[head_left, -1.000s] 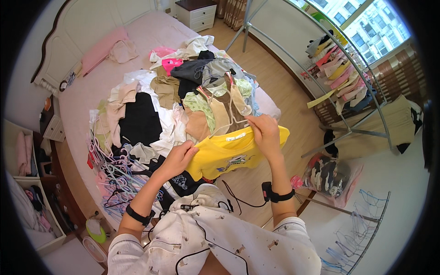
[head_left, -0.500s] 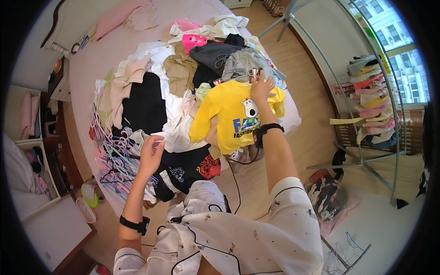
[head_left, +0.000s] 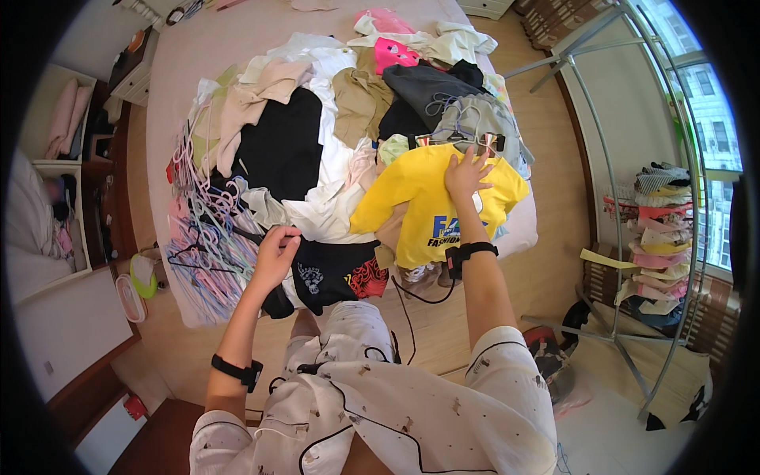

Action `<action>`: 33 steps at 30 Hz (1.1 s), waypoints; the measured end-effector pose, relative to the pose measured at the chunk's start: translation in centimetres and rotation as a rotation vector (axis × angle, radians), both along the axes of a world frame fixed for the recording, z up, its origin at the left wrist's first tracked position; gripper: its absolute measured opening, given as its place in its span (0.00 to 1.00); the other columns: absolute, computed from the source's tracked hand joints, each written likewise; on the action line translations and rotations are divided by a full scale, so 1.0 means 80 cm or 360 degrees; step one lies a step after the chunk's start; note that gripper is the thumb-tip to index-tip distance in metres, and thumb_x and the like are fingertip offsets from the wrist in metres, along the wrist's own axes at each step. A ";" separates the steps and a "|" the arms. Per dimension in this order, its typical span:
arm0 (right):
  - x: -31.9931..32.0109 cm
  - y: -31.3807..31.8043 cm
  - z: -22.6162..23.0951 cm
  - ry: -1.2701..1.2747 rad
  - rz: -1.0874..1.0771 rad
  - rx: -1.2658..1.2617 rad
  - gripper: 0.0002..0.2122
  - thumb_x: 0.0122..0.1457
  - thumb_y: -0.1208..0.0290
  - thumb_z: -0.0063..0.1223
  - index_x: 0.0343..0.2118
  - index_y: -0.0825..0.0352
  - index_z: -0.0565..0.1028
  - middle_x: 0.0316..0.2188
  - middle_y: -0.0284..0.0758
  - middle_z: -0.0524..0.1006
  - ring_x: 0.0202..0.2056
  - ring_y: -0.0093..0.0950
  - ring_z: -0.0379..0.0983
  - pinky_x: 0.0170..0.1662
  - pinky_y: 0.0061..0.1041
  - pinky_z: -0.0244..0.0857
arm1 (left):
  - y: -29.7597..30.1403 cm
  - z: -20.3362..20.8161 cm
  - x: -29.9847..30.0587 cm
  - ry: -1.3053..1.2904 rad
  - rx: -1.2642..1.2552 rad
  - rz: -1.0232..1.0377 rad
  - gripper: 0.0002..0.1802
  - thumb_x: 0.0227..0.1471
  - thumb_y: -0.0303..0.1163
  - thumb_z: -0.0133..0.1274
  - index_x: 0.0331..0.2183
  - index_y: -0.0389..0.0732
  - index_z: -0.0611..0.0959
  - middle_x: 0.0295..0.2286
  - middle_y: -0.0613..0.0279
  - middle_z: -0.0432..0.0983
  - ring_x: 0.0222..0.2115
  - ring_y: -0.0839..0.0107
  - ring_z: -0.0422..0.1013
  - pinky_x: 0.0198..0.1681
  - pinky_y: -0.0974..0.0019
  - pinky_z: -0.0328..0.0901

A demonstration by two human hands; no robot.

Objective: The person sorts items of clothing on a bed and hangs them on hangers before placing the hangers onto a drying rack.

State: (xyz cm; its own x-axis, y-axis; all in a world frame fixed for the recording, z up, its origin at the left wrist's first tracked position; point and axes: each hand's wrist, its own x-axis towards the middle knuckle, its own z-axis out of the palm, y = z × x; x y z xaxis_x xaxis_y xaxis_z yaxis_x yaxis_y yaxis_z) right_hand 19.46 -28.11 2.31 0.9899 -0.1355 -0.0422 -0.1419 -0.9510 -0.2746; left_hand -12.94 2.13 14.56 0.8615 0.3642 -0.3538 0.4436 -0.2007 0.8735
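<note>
A yellow long-sleeved shirt (head_left: 405, 186) with a cartoon print is spread over the near right part of a clothes heap. My right hand (head_left: 469, 178) lies on its upper chest, fingers stretched apart, partly covering the printed figure. Just above the collar, a hanger with clips (head_left: 492, 143) shows in part. My left hand (head_left: 277, 252) is closed, its fingertips and thumb together; anything between them is too hidden to name. It hovers between a tangle of pastel hangers (head_left: 207, 273) and a black garment with a red print (head_left: 336, 271).
Mixed clothes, including black trousers (head_left: 279, 150) and a tan garment (head_left: 358, 103), pile on the pink-sheeted bed (head_left: 190, 59). At right stands a metal drying rack (head_left: 590, 119), with small clothes (head_left: 661, 229) hanging beside it. Open shelves (head_left: 59, 178) line the left.
The view has shifted, so the bed sits further left and higher. My right hand has moved down from the collar onto the shirt's chest, uncovering the right clip. My left hand stays closed.
</note>
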 end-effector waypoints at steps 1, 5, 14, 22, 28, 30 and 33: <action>-0.005 0.014 -0.001 -0.0064 0.0033 -0.0021 0.25 0.62 0.57 0.48 0.62 0.57 0.63 0.67 0.46 0.48 0.67 0.57 0.38 0.58 0.74 0.35 | 0.002 -0.003 0.002 0.0008 0.0001 0.0003 0.09 0.58 0.27 0.52 0.40 0.35 0.78 0.38 0.63 0.71 0.35 0.75 0.72 0.36 0.73 0.67; -0.032 0.071 -0.004 -0.0430 0.0496 0.0176 0.24 0.58 0.66 0.54 0.58 0.60 0.68 0.64 0.48 0.55 0.65 0.52 0.47 0.59 0.66 0.45 | 0.014 -0.019 0.012 -0.0028 0.0003 0.0047 0.09 0.57 0.28 0.53 0.40 0.36 0.78 0.38 0.63 0.72 0.34 0.75 0.72 0.36 0.73 0.67; -0.087 0.280 -0.021 -0.0214 0.1368 0.1041 0.22 0.53 0.72 0.56 0.53 0.63 0.72 0.61 0.54 0.59 0.61 0.57 0.53 0.64 0.49 0.49 | 0.052 -0.060 0.024 -0.0134 0.0112 0.0230 0.08 0.59 0.28 0.52 0.41 0.36 0.78 0.37 0.65 0.74 0.35 0.76 0.72 0.39 0.72 0.66; -0.044 0.471 -0.037 0.0110 0.1739 0.0865 0.24 0.54 0.72 0.56 0.56 0.62 0.69 0.67 0.48 0.48 0.58 0.51 0.61 0.56 0.45 0.63 | 0.104 -0.080 0.031 -0.0009 0.0107 0.0484 0.08 0.58 0.28 0.52 0.40 0.37 0.79 0.36 0.62 0.75 0.35 0.73 0.72 0.38 0.70 0.68; 0.018 0.523 -0.040 0.0542 0.1635 0.0056 0.24 0.61 0.62 0.55 0.61 0.52 0.66 0.71 0.36 0.35 0.53 0.48 0.68 0.51 0.40 0.70 | 0.115 -0.095 0.023 0.0005 -0.0035 0.0591 0.09 0.59 0.31 0.52 0.40 0.36 0.80 0.33 0.66 0.76 0.32 0.79 0.71 0.34 0.73 0.65; 0.035 0.524 -0.080 0.0414 0.1687 0.0249 0.20 0.60 0.63 0.54 0.56 0.58 0.72 0.67 0.38 0.54 0.48 0.44 0.72 0.49 0.38 0.70 | 0.114 -0.103 0.025 0.0022 -0.0136 0.0618 0.09 0.60 0.30 0.52 0.40 0.36 0.80 0.32 0.66 0.77 0.31 0.79 0.71 0.35 0.74 0.65; 0.038 0.513 -0.119 0.0040 0.1621 0.0842 0.12 0.58 0.66 0.55 0.44 0.64 0.79 0.53 0.41 0.74 0.42 0.42 0.76 0.47 0.36 0.70 | 0.115 -0.108 0.039 -0.0019 -0.0186 0.0572 0.09 0.60 0.30 0.52 0.40 0.36 0.80 0.32 0.66 0.77 0.32 0.78 0.71 0.36 0.73 0.66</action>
